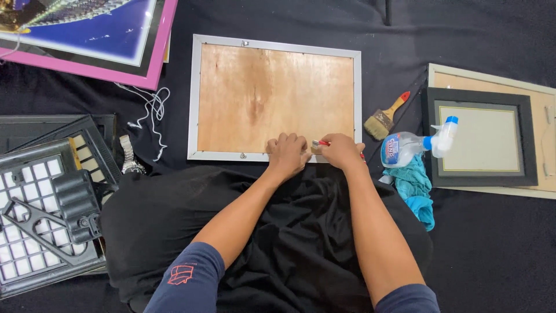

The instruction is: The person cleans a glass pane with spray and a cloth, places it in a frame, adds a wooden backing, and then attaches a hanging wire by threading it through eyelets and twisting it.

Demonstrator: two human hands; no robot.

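- At centre, on black cloth: picture frame (pixel 276 98), face down, rectangular, thin silver metal rim, bare plywood backing with a brown stain.
- Left hand (pixel 286 153), at the frame's 6 o'clock edge: fingers curled, knuckles pressed on the rim; no object seen in it.
- Right hand (pixel 341 152), just beside: closed around a small red-handled tool (pixel 322 143), metal tip at the rim.
- At 3 o'clock: bristle paintbrush (pixel 384 119), clear plastic spray bottle (pixel 414 145), crumpled teal rag (pixel 416 188).
- At 9 o'clock: steel wristwatch (pixel 130 157).

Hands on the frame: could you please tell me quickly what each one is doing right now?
Left hand: fist closed, pressing on the picture frame.
Right hand: closed on a red-handled tool.
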